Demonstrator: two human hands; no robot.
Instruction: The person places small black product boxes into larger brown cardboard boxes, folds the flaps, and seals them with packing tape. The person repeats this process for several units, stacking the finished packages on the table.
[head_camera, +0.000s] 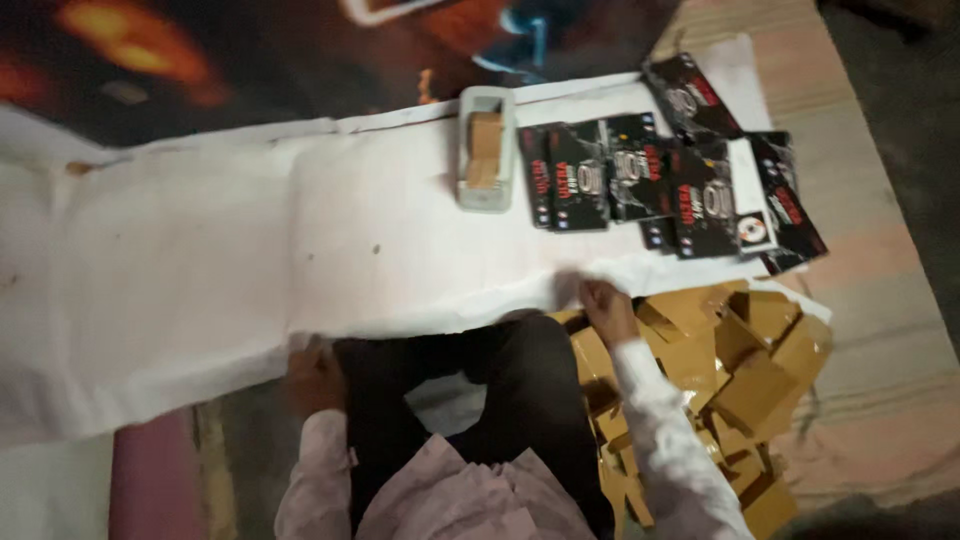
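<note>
A large white sheet (200, 260) lies spread on the floor in front of me. My left hand (314, 378) grips its near edge at the left of my knee. My right hand (606, 308) pinches the same edge further right, beside a heap of flat brown cardboard pieces (735, 370). Both hands are closed on the sheet. On the sheet's far right lie several black printed cartons (660, 180), overlapping each other. My dark-trousered leg (500, 390) sits between my hands.
A grey tape dispenser (486, 150) with a brown roll rests on the sheet left of the cartons. A brown mat (880, 300) runs along the right. A dark patterned surface (250, 60) lies beyond the sheet. A pink strip (150, 480) shows at lower left.
</note>
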